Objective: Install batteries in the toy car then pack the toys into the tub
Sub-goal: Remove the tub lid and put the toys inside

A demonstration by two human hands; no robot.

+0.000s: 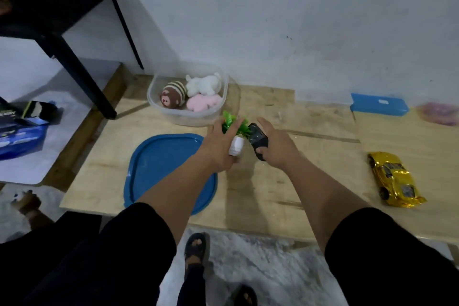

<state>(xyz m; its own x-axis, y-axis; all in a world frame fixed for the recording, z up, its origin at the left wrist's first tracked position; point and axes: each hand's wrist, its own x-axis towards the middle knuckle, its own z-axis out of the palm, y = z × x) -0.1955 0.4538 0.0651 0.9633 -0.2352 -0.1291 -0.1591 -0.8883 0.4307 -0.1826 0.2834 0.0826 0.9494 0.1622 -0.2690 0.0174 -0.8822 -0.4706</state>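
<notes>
A clear plastic tub [159,87] stands at the back of the wooden table and holds three plush toys: a brown striped one [173,95], a white one [204,84] and a pink one [203,102]. My left hand [219,149] grips a small toy plant [236,135] with green leaves and a white pot, just in front of the tub. My right hand [275,148] holds a black remote controller [258,141] beside the plant. A gold toy car [395,179] lies on the table at the right, apart from both hands.
The tub's blue lid [159,164] lies flat at the front left of the wooden table [310,181]. A blue box [378,104] sits against the wall at the back right. A black metal frame [82,74] stands at the left. My feet [196,246] are below the table edge.
</notes>
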